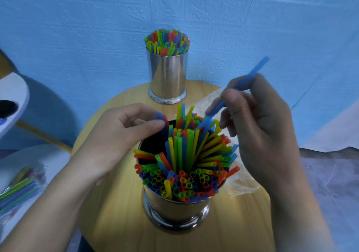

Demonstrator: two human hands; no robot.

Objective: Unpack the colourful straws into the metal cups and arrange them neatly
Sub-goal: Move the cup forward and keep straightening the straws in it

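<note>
The right hand is pinching a tilted blue straw, its lower end dipping among the colourful straws in the near metal cup on the desk. The left hand is curling its fingertips around an upright blue straw at that cup's far rim

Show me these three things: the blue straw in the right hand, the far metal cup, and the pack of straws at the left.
blue straw (259, 67), head view, on its free upper end.
far metal cup (167, 76), head view, on its shiny side wall.
pack of straws (18, 188), head view, on the wrapped straws.
</note>
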